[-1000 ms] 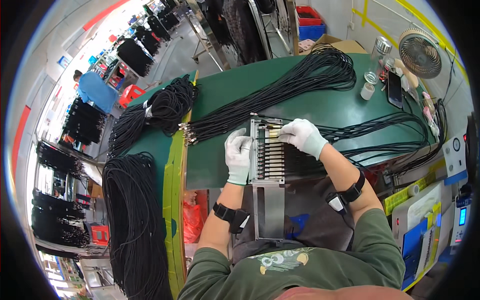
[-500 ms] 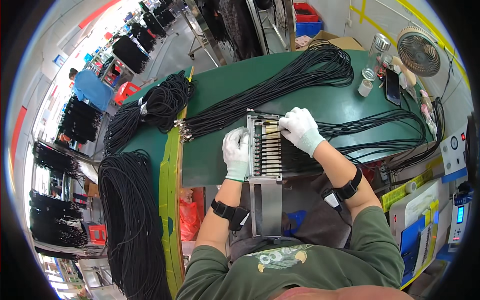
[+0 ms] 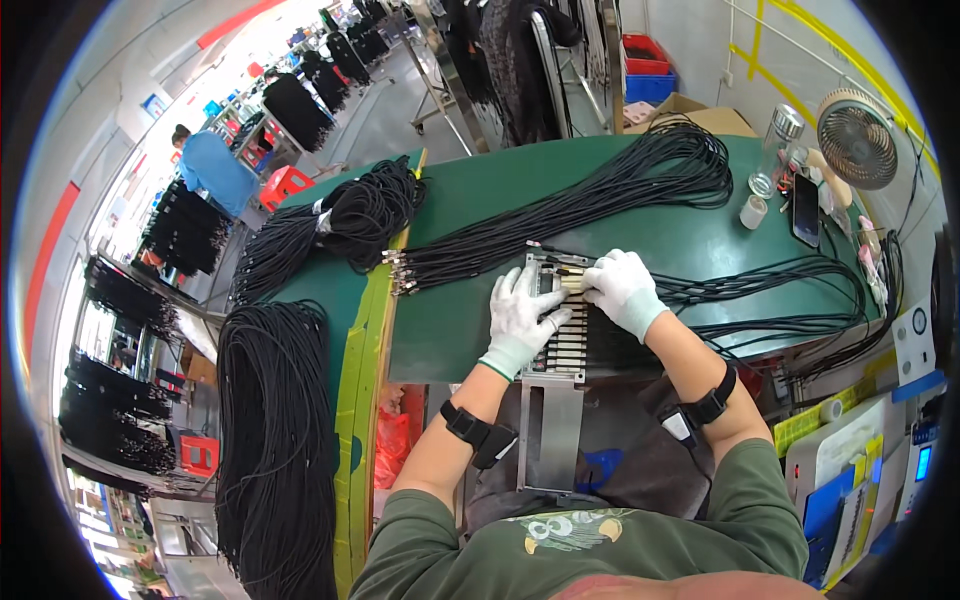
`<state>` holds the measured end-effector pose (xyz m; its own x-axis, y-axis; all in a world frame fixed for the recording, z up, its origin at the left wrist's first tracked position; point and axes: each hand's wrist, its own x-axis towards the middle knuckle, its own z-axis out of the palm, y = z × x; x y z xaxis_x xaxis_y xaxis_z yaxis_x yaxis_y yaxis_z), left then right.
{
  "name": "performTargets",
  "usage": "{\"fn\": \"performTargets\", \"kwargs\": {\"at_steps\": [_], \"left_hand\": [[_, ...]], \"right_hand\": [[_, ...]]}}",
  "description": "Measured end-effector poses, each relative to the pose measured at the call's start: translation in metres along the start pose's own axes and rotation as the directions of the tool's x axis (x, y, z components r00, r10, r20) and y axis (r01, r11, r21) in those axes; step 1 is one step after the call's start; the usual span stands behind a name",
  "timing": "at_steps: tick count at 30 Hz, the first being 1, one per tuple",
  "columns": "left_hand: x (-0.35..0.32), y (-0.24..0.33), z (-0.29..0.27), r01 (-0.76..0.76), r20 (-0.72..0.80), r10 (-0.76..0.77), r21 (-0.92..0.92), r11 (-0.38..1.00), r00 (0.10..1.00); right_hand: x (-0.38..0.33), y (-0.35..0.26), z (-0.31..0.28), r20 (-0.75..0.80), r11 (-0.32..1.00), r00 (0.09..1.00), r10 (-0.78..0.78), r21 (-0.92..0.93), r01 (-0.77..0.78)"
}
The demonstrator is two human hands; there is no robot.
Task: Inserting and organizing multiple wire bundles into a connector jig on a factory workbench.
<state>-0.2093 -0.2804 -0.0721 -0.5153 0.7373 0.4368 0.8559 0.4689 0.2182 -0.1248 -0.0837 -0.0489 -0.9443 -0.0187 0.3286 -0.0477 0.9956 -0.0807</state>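
Observation:
A metal fixture [image 3: 566,376] with a row of slots holds several black cable ends [image 3: 568,345] side by side. Over its left side lies my left hand [image 3: 520,315] in a white glove, fingers spread and the thumb side reaching across the upper slots. My right hand [image 3: 622,290], gloved too, has its fingertips pinched on a black cable at the fixture's upper right; the tip itself is mostly hidden. From under that hand, a loop of black cables [image 3: 760,280] runs off to the right. Below the fixture, a flat metal plate [image 3: 550,435] extends toward my lap.
A long cable bundle [image 3: 570,200] crosses the green table [image 3: 480,180]. More bundles lie at left, one coiled [image 3: 370,210], one hanging [image 3: 275,430]. A glass bottle [image 3: 776,150], a phone [image 3: 805,210] and a fan [image 3: 857,140] stand at right. A person in blue [image 3: 215,170] is far left.
My left hand has gone from the fixture's left edge to over its upper slots, its fingers spreading. The right hand stays at the upper slots. The whole view has shifted slightly.

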Motion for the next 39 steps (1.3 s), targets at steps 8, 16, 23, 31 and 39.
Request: {"fn": "performTargets", "kwargs": {"at_steps": [8,16,23,31,39], "left_hand": [[0.002,-0.007,0.011,0.014,0.034,-0.012,-0.039,0.999,0.999],[0.001,-0.02,0.013,0.043,-0.267,-0.179,-0.445,0.895,0.947],[-0.004,-0.019,0.019,0.056,-0.31,-0.261,-0.54,0.84,0.914],[0.001,-0.02,0.008,-0.092,-0.341,-0.081,-0.464,0.881,0.937],[-0.002,-0.023,0.009,0.121,-0.308,-0.315,-0.515,0.849,0.898]], "right_hand": [[0.024,0.021,0.009,0.155,0.959,0.963,0.223,-0.211,-0.188],[0.011,0.043,-0.012,-0.044,0.959,0.981,0.188,0.226,-0.173],[0.006,0.036,-0.01,-0.033,0.941,0.999,-0.038,0.334,0.047],[0.013,-0.022,0.006,-0.154,0.88,0.981,-0.116,0.442,0.173],[0.006,0.009,-0.001,-0.04,0.9,0.999,0.022,0.435,-0.003]]}}
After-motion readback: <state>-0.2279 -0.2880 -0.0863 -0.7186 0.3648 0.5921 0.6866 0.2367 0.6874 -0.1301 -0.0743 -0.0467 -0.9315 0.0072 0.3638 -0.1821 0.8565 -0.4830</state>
